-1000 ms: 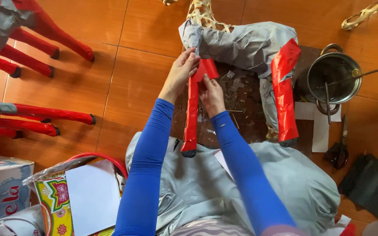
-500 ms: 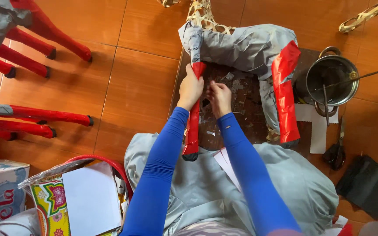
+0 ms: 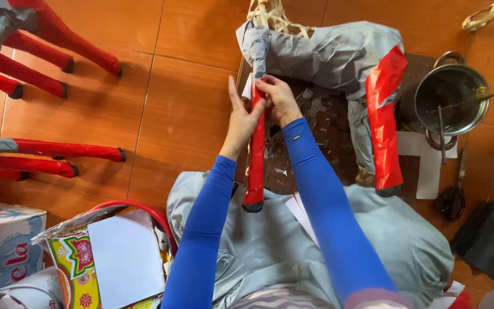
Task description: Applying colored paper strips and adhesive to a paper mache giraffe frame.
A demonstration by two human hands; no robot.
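Red-wrapped leg [image 3: 256, 154] of grey paper figure [image 3: 327, 54], both hands pressing.

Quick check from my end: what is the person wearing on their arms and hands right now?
Both arms are covered by snug, bright blue sleeves from above the elbow down to the wrist. The right sleeve has a small dark mark near the wrist; the left sleeve looks plain. The left hand and right hand are bare: no gloves. I see no rings or watch, though the wrists are partly covered.
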